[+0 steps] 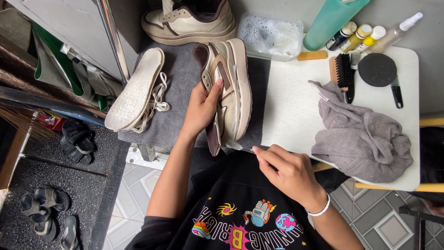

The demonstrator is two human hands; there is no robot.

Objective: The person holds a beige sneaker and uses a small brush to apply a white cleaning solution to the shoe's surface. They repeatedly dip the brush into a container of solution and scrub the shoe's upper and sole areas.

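The white surface (296, 111) is seen stretching across the far right, and a dark grey mat (178, 99) is lying over its left part. A crumpled grey towel (363, 139) is resting on the near right of the surface. A cream and brown sneaker (231, 88) is being held tilted on its side above the mat, near the middle of the scene, with its sole turned to the right. A second sneaker (189, 21) is standing at the far edge, and a pale insole (134, 90) with laces is lying on the left of the mat. A clear tub of suds (270, 37) is sitting far off beside a black brush (342, 74). The sneaker is being gripped at its collar by the left hand (201, 109), fingers closed around it. The right hand (289, 171) is pinched shut on a small brush (238, 146), whose tip is touching the sneaker's near end.
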